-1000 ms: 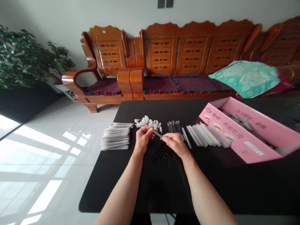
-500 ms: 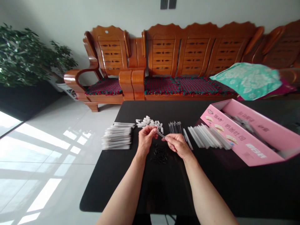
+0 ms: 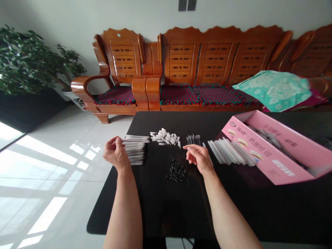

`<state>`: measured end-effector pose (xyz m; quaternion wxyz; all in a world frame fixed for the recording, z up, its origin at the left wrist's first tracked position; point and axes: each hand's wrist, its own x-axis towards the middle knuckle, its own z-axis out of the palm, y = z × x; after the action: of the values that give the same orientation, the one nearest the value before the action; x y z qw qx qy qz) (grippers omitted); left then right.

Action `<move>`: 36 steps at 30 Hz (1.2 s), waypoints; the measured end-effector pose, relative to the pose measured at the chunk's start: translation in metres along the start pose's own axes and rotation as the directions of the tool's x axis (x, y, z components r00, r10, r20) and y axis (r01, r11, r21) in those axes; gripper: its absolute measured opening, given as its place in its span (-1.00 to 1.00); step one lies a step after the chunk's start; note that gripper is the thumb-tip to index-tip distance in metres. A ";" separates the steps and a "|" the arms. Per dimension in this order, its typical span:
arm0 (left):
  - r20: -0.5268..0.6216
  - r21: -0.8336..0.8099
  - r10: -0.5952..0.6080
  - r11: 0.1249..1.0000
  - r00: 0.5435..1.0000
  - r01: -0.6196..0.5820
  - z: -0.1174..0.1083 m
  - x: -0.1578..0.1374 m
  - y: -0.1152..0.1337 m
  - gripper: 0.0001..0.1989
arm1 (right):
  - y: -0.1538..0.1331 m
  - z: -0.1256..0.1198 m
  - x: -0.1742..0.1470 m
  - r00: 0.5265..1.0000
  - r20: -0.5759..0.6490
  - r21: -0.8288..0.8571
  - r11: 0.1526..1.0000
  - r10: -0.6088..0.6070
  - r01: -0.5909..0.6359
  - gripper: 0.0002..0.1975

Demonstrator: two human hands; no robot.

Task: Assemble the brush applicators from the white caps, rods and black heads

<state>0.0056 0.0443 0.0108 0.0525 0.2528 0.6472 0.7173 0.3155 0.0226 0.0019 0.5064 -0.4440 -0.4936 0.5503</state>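
My left hand (image 3: 116, 153) is at the left edge of the table, its thumb and fingers pinched on a pen at the left ends of a stack of pens (image 3: 137, 150) with translucent barrels. Part of that stack is hidden behind the hand. My right hand (image 3: 199, 157) hovers right of centre with nothing visible in it; its forefinger points left and the other fingers are loosely curled. Just beyond it stand thin dark refills (image 3: 194, 139). Small white caps (image 3: 166, 136) lie between the hands, with small black plugs (image 3: 176, 171) nearer me.
Right of my right hand lie white pen barrels (image 3: 229, 151) in a row. A pink cardboard box (image 3: 269, 155) with dark contents stands at the right on the black table (image 3: 155, 200). Behind are a wooden bench (image 3: 153, 93) and a teal cushion (image 3: 277, 88); a plant (image 3: 33, 62) is at the left.
My left hand has moved left from the middle, where both hands held a pen, to the pen stack. My right hand has let go and stays nearly in place, its fingers looser.
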 end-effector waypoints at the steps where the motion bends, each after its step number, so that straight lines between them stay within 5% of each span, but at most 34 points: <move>1: -0.049 0.096 0.026 0.995 0.998 -0.021 -0.005 0.007 -0.004 -0.69 | 0.000 0.000 0.000 1.000 0.004 -0.001 1.000 -0.001 0.001 -0.65; 7: -0.134 0.429 0.127 0.901 0.983 -0.058 -0.019 0.020 -0.016 -0.70 | -0.001 0.001 0.000 1.000 0.000 0.001 1.000 -0.004 0.004 -0.66; 26: -0.112 0.617 0.008 0.785 0.994 0.063 -0.022 0.025 -0.017 -0.78 | 0.000 -0.003 0.000 0.999 -0.029 0.028 0.999 -0.025 0.026 -0.69; 32: -0.050 0.460 0.291 0.856 0.955 -0.237 -0.007 0.003 0.003 -0.72 | -0.003 -0.002 0.002 0.984 -0.162 -0.019 0.997 -0.076 0.074 -0.67; 36: 0.251 0.246 0.352 0.878 0.902 -0.411 0.018 -0.047 0.026 -0.75 | 0.000 -0.018 0.006 0.931 -0.332 -0.248 0.966 -0.152 0.070 -0.66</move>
<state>0.0608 0.0374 0.0221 -0.0642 0.4513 0.6745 0.5807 0.3327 0.0306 0.0002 0.5607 -0.5615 -0.4816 0.3720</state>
